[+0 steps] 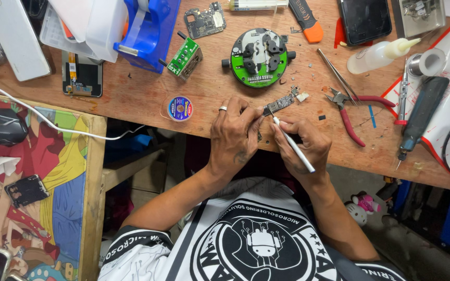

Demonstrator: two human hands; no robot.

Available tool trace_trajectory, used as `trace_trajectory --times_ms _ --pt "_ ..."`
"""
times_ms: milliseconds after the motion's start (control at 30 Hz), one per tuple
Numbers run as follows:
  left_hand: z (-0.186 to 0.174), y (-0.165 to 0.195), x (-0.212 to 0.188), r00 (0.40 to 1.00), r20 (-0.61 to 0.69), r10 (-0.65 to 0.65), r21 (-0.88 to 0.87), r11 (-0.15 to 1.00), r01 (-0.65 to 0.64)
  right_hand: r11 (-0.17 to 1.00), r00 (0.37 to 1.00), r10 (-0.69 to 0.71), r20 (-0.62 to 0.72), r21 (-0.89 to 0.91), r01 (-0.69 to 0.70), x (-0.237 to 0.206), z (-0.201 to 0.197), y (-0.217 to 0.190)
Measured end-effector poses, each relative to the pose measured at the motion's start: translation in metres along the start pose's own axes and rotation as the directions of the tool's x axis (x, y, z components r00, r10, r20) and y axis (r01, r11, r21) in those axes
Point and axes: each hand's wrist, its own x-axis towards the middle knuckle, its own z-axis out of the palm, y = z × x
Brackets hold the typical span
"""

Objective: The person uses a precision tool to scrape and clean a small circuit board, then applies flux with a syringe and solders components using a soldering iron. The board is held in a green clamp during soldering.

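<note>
At the near edge of the wooden bench (147, 93) the person is working on a narrow strip of circuit board (281, 102). The left hand (234, 136), a ring on 1 finger, has its fingers curled and pinching the board's near end to steady it. The right hand (304, 144) is clenched pen-style around a thin white tool (294, 145) whose tip meets the board. My read is that this is the fine scraping or prying stage; any further stroke would want a light touch and a firm pinch, as the board looks small and easy to flick away.

Just beyond sits a round green-and-black fixture (259, 57) with 4 black clamps and no board in it that I can see. To the right lie red-handled cutters (351, 109), tweezers (336, 74) and a clear squeeze bottle (380, 53), its contents too pale to judge. A solder wick spool (179, 109) rests to the left.
</note>
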Motion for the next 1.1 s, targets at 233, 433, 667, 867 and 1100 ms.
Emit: trace_trajectory --times_ms 233,433,667,867,1100 --pt "0.0002 -0.0001 0.0003 1.0 -0.005 -0.005 0.003 1.0 0.005 0.998 0.997 -0.062 -0.042 -0.024 0.061 -0.0012 0.0002 -0.0008" --pt "0.0003 -0.001 0.0004 1.0 -0.006 0.004 0.0 1.0 -0.004 0.999 0.998 -0.048 -0.033 -0.025 0.048 -0.0015 0.002 -0.0022" --pt "-0.0004 -0.0007 -0.0001 1.0 -0.011 0.0 0.007 1.0 0.0 0.999 0.998 -0.036 -0.055 -0.032 0.034 -0.0033 0.0039 -0.0047" --pt "-0.001 -0.0003 0.0005 1.0 -0.002 0.0 -0.005 1.0 0.0 0.995 0.997 -0.065 -0.038 -0.075 0.062 -0.0032 0.0036 -0.0048" --pt "-0.0004 -0.0003 0.0004 1.0 -0.008 0.004 -0.001 1.0 -0.004 0.995 0.997 -0.071 -0.024 -0.07 0.069 -0.001 0.0032 -0.0059"
